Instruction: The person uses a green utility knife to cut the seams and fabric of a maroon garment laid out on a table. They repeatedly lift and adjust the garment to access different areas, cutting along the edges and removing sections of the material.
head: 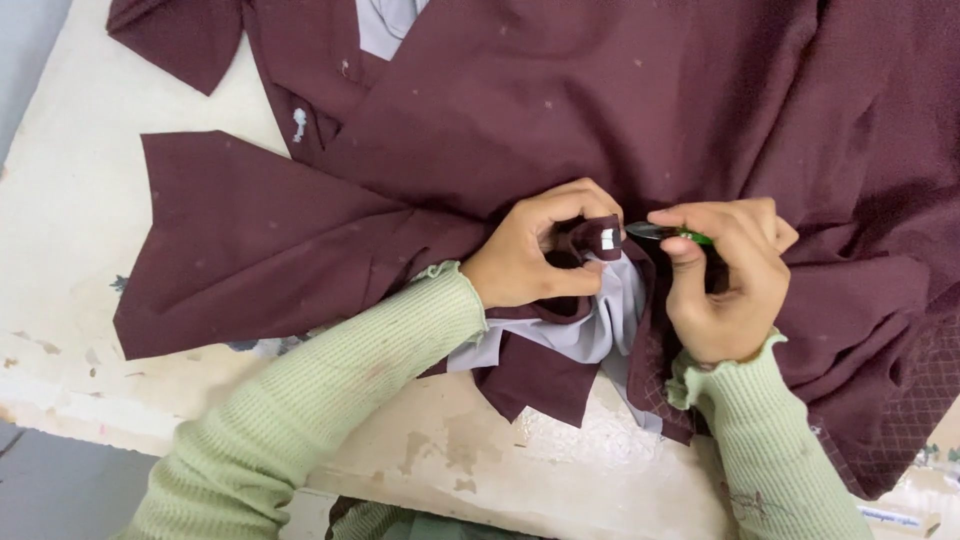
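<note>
A worn, cream-coloured table (70, 200) with chipped and stained paint carries a large spread of maroon cloth (620, 100), which covers most of its top and falls in folds towards the right edge. Near the front edge of the table, a small bunched fold of this cloth, with a white tag (608, 239) on it, sits between the two hands. The left hand (535, 250) pinches that fold, fingers curled over the top and thumb pressed in from below. The right hand (725, 280) is closed around a small green-handled cutter (668, 234), its dark tip pointing at the tag and just beside it. Under the pinched fold, a pale grey lining (610, 320) shows, running down to the table's front. Both arms wear light green ribbed sleeves (330, 400) with frilled cuffs. A flat maroon piece (250, 250) lies out to the left, and another pointed one (180, 35) lies at the far corner.
</note>
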